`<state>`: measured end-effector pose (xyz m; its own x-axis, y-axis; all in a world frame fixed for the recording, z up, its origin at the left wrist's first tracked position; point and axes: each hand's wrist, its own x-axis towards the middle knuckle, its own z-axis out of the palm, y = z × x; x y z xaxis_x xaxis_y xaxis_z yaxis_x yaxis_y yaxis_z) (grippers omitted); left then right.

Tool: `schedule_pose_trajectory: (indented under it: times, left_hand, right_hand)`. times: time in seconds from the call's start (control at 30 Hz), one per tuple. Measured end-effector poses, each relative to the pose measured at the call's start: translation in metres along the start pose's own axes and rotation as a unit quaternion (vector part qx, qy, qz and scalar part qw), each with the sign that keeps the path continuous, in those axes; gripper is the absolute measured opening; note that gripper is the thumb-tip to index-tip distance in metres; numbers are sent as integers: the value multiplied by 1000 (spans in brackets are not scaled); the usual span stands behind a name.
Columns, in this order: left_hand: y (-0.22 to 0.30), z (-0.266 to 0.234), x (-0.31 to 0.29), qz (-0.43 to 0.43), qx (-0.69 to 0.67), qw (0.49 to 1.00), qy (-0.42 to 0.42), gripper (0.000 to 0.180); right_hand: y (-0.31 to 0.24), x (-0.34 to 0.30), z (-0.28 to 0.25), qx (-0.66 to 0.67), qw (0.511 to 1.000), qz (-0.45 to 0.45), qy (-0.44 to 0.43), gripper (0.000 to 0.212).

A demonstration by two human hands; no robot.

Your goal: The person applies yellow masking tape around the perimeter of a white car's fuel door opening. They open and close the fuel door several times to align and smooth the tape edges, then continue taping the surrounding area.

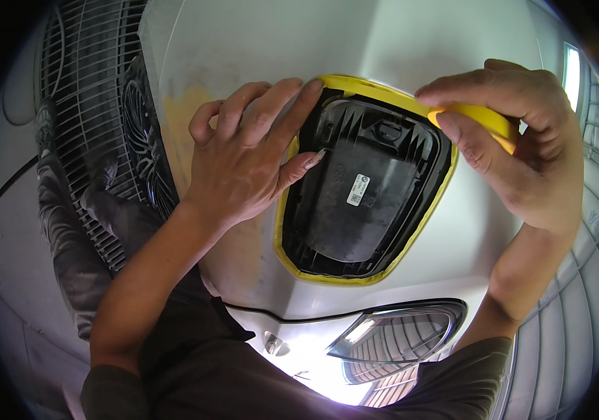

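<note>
A black plastic recess (362, 210) with ribs and a small white label is set in the pale silver car body panel (453, 42). Yellow masking tape (376, 92) runs round its rim. My left hand (236, 154) reaches over the upper left corner with fingers spread. Its index fingertip touches the tape there, and the thumb lies over the black plastic. At the upper right corner my right hand (524, 140) pinches yellow masking tape (485, 120) between thumb and fingers, the rest partly hidden by the hand. The tape seems to run on along the top edge.
Below the recess is a dark-framed side window (401, 336) with reflections. A dull yellowish patch (191, 115) marks the panel on the left. Farther left are a floor grating (93, 42) and my legs in grey trousers (68, 231). A panelled wall (566, 308) stands right.
</note>
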<state>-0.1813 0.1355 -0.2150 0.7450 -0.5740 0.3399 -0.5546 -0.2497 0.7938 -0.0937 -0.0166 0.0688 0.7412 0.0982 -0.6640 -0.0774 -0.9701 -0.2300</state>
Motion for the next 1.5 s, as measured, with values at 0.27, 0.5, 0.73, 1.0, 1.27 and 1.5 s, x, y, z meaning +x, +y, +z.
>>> schedule_pose_trajectory:
  times: [0.27, 0.5, 0.73, 1.0, 1.27, 1.5]
  left_hand:
    - [-4, -6, 3, 6, 10, 1000, -7, 64]
    - [0, -4, 10, 45, -17, 999, -2, 65]
    - [-14, -13, 22, 62, -47, 997, -30, 63]
    - [-11, -23, 24, 71, -20, 995, -67, 62]
    - [-26, -20, 53, 72, -138, 987, 30, 70]
    - [-31, -12, 99, 130, -165, 976, -62, 82]
  right_hand:
    - [-8, -2, 7, -150, 988, -39, 17, 25]
    - [-10, -2, 17, -183, 981, -52, 39, 28]
    - [-25, -25, 53, -154, 980, -83, 93, 26]
    - [-25, -51, 65, -523, 829, 6, 199, 32]
    - [-23, -56, 87, -485, 819, 199, 234, 30]
    - [-23, -50, 104, -477, 795, 283, 247, 18]
